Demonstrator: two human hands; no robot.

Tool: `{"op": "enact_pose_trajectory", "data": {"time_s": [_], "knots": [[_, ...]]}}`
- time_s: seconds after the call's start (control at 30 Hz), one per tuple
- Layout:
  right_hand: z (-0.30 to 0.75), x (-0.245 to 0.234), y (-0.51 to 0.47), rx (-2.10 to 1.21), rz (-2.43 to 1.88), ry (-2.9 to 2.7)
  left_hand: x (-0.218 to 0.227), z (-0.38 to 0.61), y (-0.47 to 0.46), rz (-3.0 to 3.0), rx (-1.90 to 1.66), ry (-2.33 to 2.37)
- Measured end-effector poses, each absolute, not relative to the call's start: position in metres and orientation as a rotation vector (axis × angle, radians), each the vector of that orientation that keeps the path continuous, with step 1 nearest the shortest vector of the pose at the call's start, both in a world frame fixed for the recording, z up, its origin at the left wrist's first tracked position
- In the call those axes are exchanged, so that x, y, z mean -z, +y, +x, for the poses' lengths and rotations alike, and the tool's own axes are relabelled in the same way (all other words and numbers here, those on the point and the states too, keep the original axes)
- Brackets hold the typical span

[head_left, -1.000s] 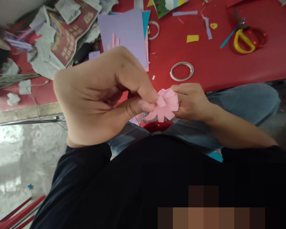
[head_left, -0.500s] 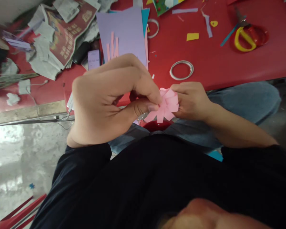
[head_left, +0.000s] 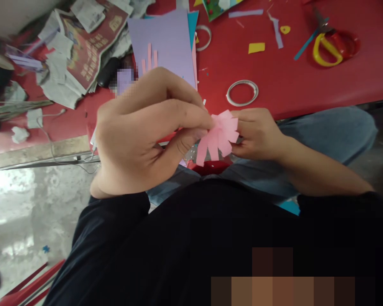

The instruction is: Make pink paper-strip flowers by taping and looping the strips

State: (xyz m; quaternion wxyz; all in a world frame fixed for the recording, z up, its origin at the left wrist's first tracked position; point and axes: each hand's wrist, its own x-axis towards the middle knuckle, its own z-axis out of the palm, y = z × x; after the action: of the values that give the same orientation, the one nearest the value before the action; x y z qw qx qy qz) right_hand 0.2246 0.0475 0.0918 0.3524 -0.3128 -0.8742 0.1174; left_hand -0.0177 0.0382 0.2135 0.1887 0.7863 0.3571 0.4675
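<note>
A small pink paper flower [head_left: 219,135] with cut, fanned petals is held above my lap, just in front of the red table's edge. My left hand [head_left: 147,136] is close to the camera and pinches the flower's left side between thumb and forefinger. My right hand [head_left: 258,134] grips its right side, fingers curled round it. Both hands are closed on the paper.
The red table [head_left: 290,85] holds a tape ring [head_left: 242,92], a second ring [head_left: 206,37], scissors with yellow and red handles [head_left: 332,44], lilac paper sheets [head_left: 166,40] with pink strips, paper scraps and crumpled newspapers [head_left: 83,46]. Grey floor lies at the left.
The flower's petals have fanned out and hang lower. My left hand shifted right, then slightly up, its pinch staying on the flower. The right hand has barely moved.
</note>
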Motion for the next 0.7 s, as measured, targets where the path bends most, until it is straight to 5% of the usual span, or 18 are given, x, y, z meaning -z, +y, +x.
{"op": "enact_pose_trajectory", "data": {"time_s": [0.27, 0.7], "knots": [[0.222, -0.104, 0.054, -0.777, -0.677, -1.926, -0.217, -0.042, 0.048, 2.479, -1.198, 1.03], [0.223, -0.109, 0.052, -0.846, -0.803, -1.859, -0.201, -0.042, 0.078, 2.584, -1.369, 0.774]]}}
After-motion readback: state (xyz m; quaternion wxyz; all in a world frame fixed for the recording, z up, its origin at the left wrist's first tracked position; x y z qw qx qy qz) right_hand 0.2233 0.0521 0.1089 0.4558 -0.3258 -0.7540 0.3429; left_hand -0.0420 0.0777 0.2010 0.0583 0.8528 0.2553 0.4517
